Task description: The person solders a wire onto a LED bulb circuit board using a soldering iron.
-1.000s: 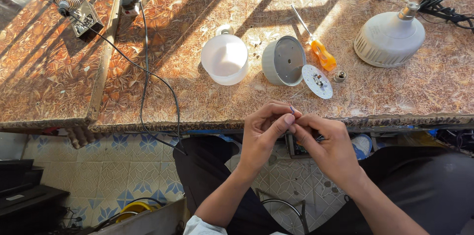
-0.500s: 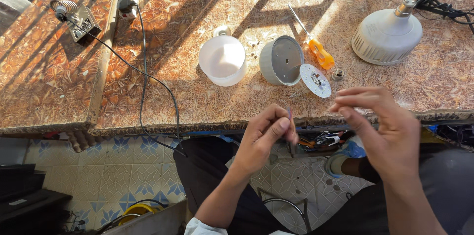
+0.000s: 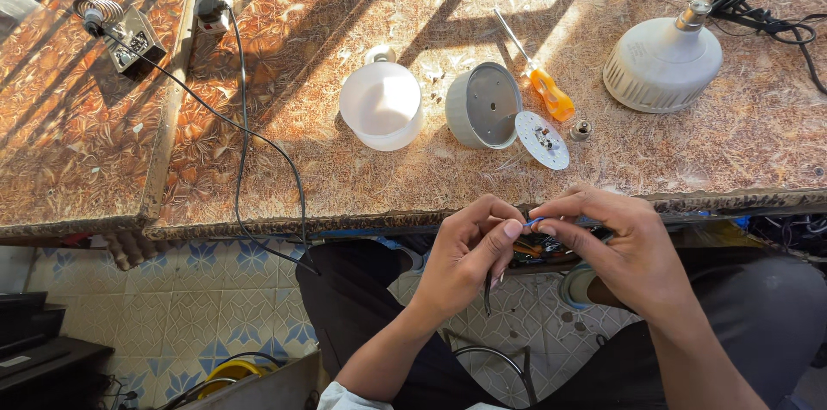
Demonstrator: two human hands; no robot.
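Observation:
I sit at the table's front edge with both hands over my lap. My left hand (image 3: 469, 251) and my right hand (image 3: 616, 246) meet fingertip to fingertip, pinching a thin blue wire (image 3: 534, 222). Under the fingers sits a small circuit board (image 3: 536, 250) with coloured wires, partly hidden. A thin dark tool (image 3: 488, 294) hangs down from my left hand. On the table just beyond lie a round white LED board (image 3: 543, 139), a grey bulb housing (image 3: 482, 106) and a white dome cover (image 3: 382, 104).
An orange-handled screwdriver (image 3: 550, 95) and a small metal bulb base (image 3: 582, 129) lie by the housing. A large white bulb (image 3: 662, 61) and black cables (image 3: 762, 9) are at the right. A soldering iron stand (image 3: 121, 29) sits at the left, and a black cord (image 3: 258, 143) trails off the edge.
Half a second ago my right hand was lifted open to the right, away from the left. It has come back and closed its fingertips against the left hand's.

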